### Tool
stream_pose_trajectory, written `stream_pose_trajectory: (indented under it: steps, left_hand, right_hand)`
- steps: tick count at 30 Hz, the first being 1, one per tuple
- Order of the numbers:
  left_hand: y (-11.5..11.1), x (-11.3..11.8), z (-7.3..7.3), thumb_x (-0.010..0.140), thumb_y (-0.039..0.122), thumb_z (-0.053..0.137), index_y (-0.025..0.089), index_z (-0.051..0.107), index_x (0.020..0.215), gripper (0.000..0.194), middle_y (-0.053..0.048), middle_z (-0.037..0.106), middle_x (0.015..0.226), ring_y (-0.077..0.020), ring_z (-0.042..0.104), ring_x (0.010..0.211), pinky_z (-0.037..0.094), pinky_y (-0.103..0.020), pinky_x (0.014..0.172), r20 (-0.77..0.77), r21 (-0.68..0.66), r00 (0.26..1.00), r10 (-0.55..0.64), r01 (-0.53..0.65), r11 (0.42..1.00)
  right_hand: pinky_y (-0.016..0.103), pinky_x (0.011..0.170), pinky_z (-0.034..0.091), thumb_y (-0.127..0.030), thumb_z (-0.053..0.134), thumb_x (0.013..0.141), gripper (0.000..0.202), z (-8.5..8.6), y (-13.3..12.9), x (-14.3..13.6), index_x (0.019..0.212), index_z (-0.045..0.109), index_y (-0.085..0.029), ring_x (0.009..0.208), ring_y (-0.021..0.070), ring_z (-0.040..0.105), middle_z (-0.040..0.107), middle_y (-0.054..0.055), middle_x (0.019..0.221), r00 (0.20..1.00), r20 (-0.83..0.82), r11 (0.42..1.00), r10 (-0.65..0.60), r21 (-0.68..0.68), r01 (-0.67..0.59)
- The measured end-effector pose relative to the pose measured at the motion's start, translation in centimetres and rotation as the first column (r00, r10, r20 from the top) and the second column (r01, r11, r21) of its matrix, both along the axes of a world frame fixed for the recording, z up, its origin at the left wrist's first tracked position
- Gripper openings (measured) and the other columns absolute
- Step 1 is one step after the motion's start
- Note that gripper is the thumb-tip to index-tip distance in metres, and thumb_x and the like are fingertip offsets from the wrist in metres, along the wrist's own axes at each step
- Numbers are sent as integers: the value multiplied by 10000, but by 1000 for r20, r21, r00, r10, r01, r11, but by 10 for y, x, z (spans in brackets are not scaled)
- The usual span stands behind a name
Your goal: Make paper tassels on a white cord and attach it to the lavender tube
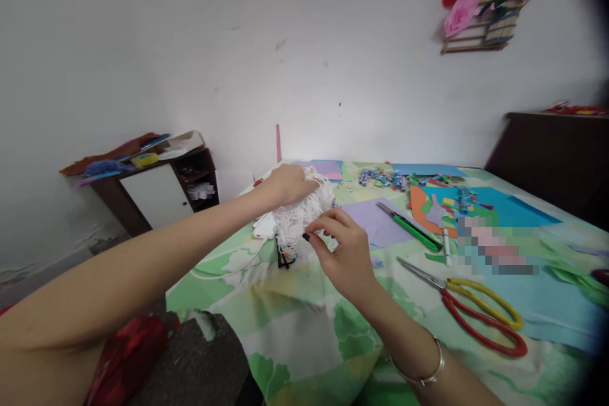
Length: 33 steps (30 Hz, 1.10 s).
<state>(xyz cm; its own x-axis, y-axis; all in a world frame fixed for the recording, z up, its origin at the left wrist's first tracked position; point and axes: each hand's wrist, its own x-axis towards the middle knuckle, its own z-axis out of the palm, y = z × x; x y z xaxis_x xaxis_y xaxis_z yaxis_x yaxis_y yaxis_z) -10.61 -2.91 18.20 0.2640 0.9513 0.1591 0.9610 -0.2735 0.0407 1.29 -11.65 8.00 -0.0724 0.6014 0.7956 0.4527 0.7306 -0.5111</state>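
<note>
A loose bundle of white cord (pixel 304 219) stands at the near left part of the table. My left hand (pixel 291 184) reaches across onto its top, the fingers curled into the strands and partly hidden by them. Close to the bundle's right side, my right hand (pixel 345 250) has thumb and forefinger brought together in a pinch. A small dark spot shows at the thumb tip; whether it is a nail or a held piece, I cannot tell. Under the cord are a black frame-like thing (pixel 285 259) and a white object (pixel 264 226), both partly covered.
Scissors (pixel 447 284) with red and yellow handles lie to the right, beyond them a green utility knife (pixel 413 228) and a white marker (pixel 446 247). Coloured paper (pixel 504 203) and patterned rolled pieces (pixel 380 177) spread behind. A low cabinet (pixel 152 196) stands at left.
</note>
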Motion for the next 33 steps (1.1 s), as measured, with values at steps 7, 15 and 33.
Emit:
stream_pose_trajectory:
  steps: [7, 15, 33]
  left_hand:
    - [10, -9, -11, 778, 547, 425, 84, 705, 914, 558, -235, 690, 865, -364, 641, 816, 466, -388, 656, -71, -33, 997, 12, -15, 999]
    - [22, -26, -16, 739, 523, 476, 108, 710, 999, 542, -222, 696, 1003, -341, 649, 911, 479, -335, 693, -160, -42, 985, 69, -77, 996]
    - [67, -94, -15, 731, 492, 555, 94, 688, 1040, 521, -265, 654, 1075, -398, 620, 962, 485, -382, 715, -172, 49, 939, 297, -293, 955]
  right_hand:
    - [285, 668, 490, -21, 532, 767, 192, 4, -1, 10, 742, 616, -191, 742, 151, 595, 641, 27, 788, 995, -90, 998, 39, -47, -44]
    - [252, 593, 499, -30, 508, 741, 177, 0, -5, 25, 728, 598, -182, 674, 137, 589, 628, 25, 751, 986, -164, 997, -17, -75, 5]
    - [224, 448, 378, -205, 554, 757, 81, -13, -17, 91, 689, 510, -194, 459, 96, 479, 530, -23, 567, 909, -373, 946, -186, -319, 62]
